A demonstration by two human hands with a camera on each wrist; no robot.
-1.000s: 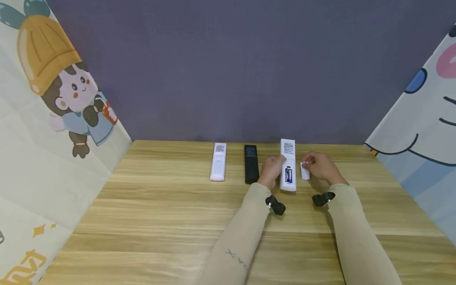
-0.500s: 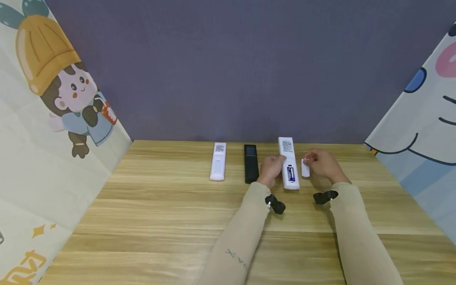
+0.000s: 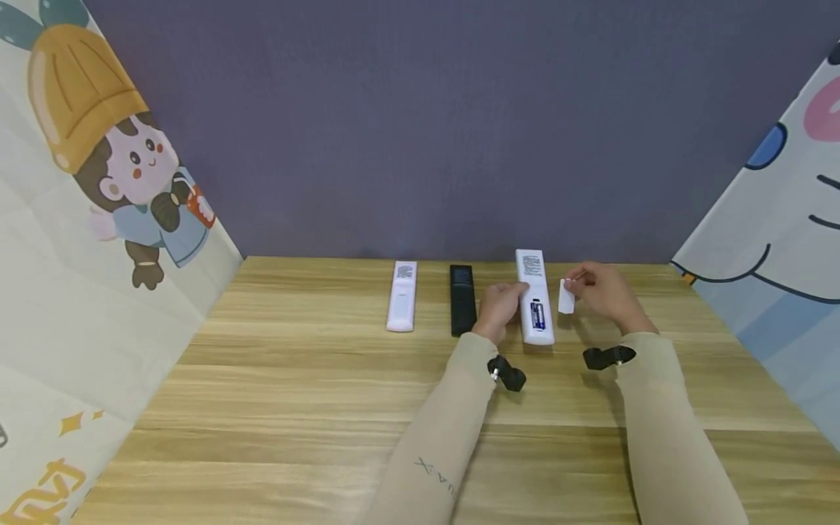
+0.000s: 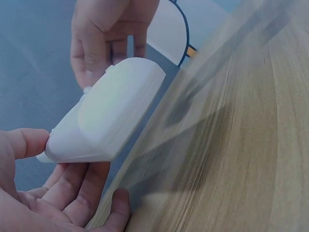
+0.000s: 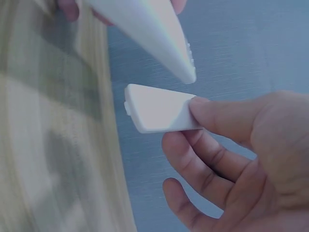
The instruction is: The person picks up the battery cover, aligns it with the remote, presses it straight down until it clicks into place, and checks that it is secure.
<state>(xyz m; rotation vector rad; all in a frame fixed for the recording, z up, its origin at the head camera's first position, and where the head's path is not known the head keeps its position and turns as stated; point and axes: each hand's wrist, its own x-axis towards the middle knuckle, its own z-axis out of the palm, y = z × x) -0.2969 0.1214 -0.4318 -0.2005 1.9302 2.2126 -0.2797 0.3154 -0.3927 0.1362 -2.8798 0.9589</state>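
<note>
My left hand (image 3: 499,310) grips a white remote control (image 3: 532,273) by its left edge, thumb on top and fingers beneath. The remote's back faces up, and blue batteries (image 3: 538,316) show in its uncovered compartment. In the left wrist view the remote (image 4: 108,113) is raised off the table. My right hand (image 3: 604,292) pinches a small white battery cover (image 3: 566,297) between thumb and fingers, just right of the remote. The right wrist view shows this cover (image 5: 161,108) apart from the remote, with a small tab at its end.
A second white remote (image 3: 402,297) and a black remote (image 3: 463,300) lie to the left on the wooden table (image 3: 295,379). A dark grey panel (image 3: 420,131) rises behind the table, with printed cartoon sheets (image 3: 59,277) at the sides.
My right hand has lifted the battery cover up and slightly right, away from the remote. The remote in my left hand has tilted a little, its lower end swinging right.
</note>
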